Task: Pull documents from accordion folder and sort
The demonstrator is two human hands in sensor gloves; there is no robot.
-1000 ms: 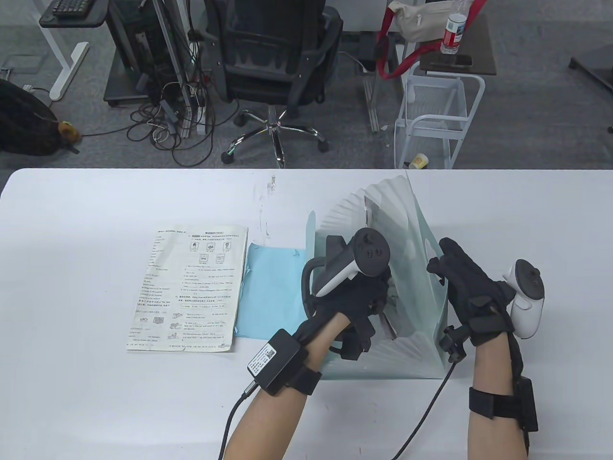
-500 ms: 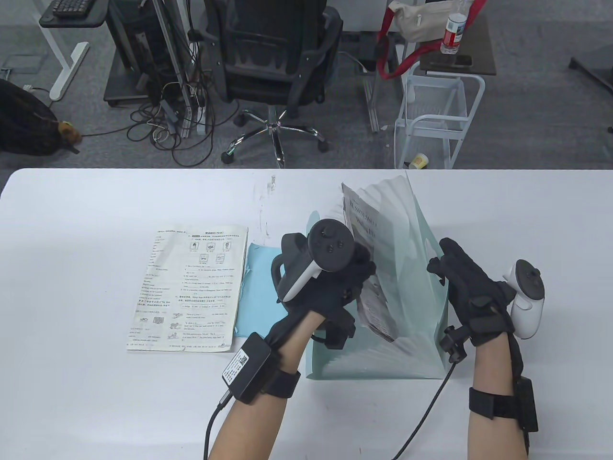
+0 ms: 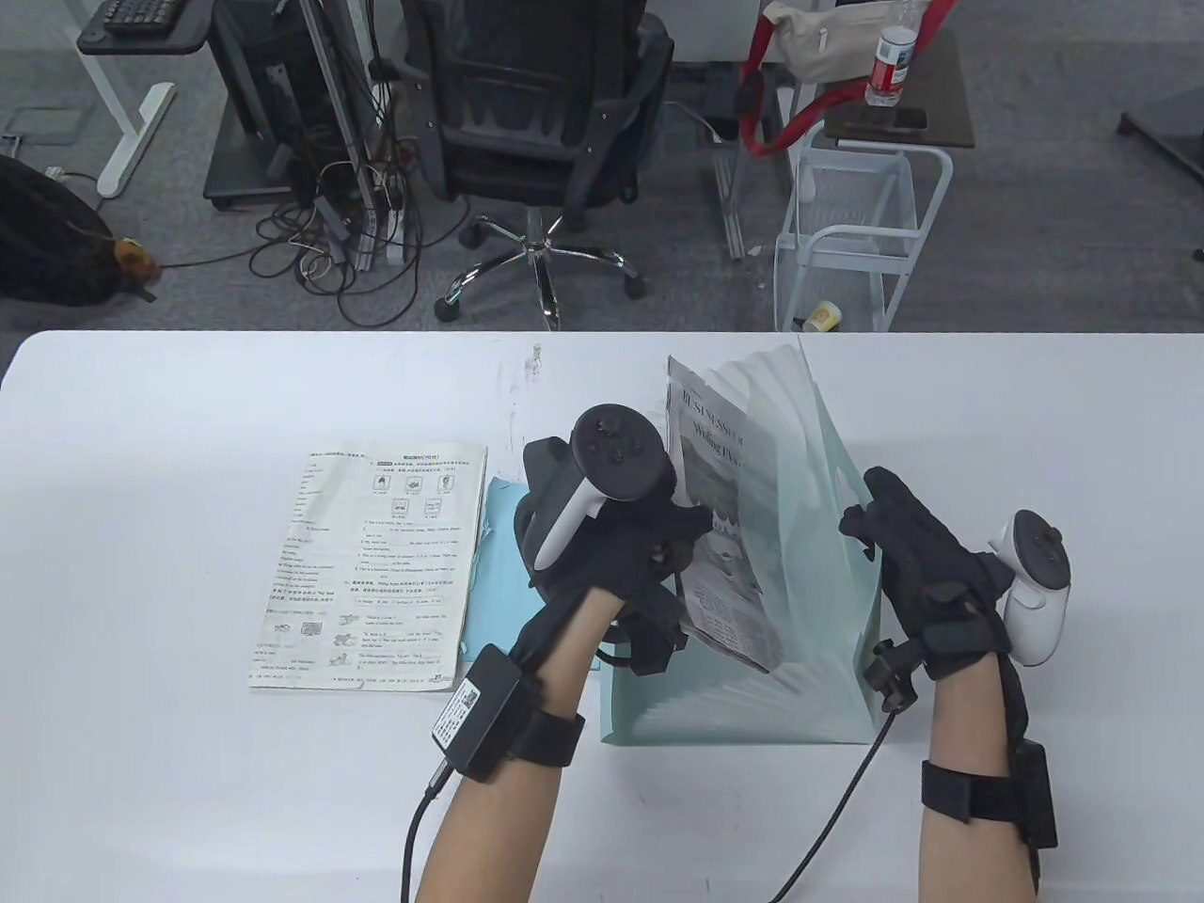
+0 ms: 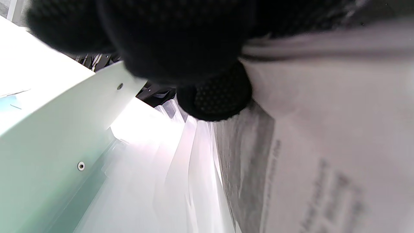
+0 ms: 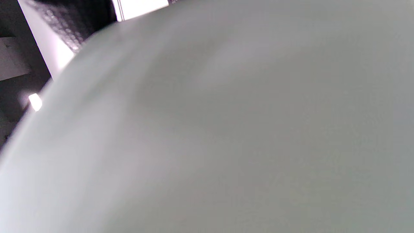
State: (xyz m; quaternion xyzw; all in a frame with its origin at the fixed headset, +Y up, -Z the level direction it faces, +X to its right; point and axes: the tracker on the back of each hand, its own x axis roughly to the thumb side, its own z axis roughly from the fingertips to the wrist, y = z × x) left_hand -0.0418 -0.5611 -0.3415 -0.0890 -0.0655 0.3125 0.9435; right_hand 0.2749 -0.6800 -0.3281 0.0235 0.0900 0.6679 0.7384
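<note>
Accordion folder: upright on table, right hand flat against its outer wall. Newspaper: half out, pinched by left hand. Advice: draw straight up, folder steadied.

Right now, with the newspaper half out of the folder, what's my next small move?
Probably keep lifting it up and leftward: the left hand grips the newspaper, whose lower end still sits in the accordion folder, which the right hand steadies.
</note>
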